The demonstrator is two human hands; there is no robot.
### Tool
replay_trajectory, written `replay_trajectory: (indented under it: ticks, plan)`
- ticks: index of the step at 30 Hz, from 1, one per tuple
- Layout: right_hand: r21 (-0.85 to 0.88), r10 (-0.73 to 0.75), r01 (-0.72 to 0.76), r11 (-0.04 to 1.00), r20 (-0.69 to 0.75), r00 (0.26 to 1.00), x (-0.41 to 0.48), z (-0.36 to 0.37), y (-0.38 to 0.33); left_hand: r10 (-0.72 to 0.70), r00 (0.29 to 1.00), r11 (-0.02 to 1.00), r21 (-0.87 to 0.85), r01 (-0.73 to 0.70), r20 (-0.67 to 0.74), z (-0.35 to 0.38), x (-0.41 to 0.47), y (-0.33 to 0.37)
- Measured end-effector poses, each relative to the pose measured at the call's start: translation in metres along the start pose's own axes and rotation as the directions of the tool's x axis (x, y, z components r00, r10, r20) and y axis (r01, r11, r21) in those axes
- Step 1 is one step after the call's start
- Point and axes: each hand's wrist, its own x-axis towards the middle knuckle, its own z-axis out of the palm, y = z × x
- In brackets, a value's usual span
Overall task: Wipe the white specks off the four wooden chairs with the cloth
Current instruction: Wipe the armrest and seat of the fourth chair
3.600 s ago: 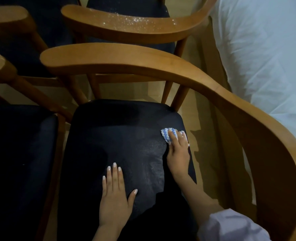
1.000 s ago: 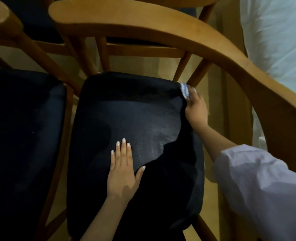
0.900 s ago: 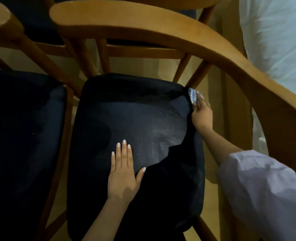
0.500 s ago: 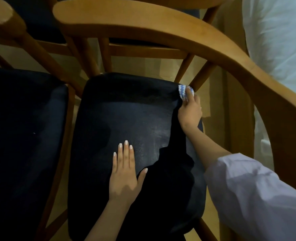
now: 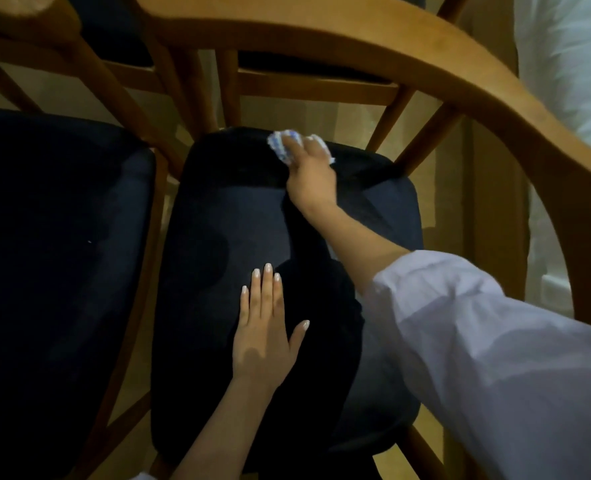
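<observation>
Off beyond my left hand's little finger I see the neighbouring dark padded seat [image 5: 58, 271], with 1 tiny pale fleck on it. My left hand [image 5: 264, 332] lies flat on the dark blue-black cushioned seat [image 5: 224, 230] of the curved-back wooden armchair [image 5: 477, 84], fingers straight and close together, thumb spread, holding nothing; I judge it is bracing me. Ahead of those fingertips, at the seat's back edge, my right hand [image 5: 313, 176] presses the small crumpled white-and-blue patterned cloth [image 5: 282, 143], fingers curled down over it so only its front and side edges peek out. To do this pass well, I'd keep the cloth bunched under the fingertips and drag it along the rear edge with even pressure, lifting at the end so specks leave with it. Just past those fingers the slanted wooden spindles [image 5: 228, 91] crowd the back edge and could catch my knuckles. Further right hangs white draped fabric [image 5: 571, 53].
</observation>
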Motion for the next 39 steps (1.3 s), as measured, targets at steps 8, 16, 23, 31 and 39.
replay_trajectory:
  ticks: [8,16,23,31,39]
  plan:
    - [0.016,-0.249,0.248,0.969,0.099,0.964,-0.005,0.02,-0.017,0.004,1.0,1.0,-0.014,-0.004,-0.023,0.0,0.001,0.0]
    - [-0.025,-0.173,0.174,0.984,0.035,0.984,-0.012,-0.01,0.037,-0.011,1.0,1.0,0.005,0.011,-0.012,0.001,0.001,0.0]
    - [0.027,0.137,-0.135,0.991,-0.101,0.985,-0.037,-0.038,0.101,0.005,1.0,1.0,-0.011,-0.006,-0.023,0.001,0.001,0.0]
    - [0.11,0.259,-0.242,0.964,-0.176,0.95,-0.065,-0.04,0.095,0.01,1.0,0.998,-0.057,-0.012,-0.027,0.001,0.0,-0.001]
    - [0.066,0.095,-0.091,0.994,-0.056,0.994,-0.108,-0.021,0.068,0.014,0.999,0.997,-0.076,-0.018,-0.049,0.001,-0.001,-0.002]
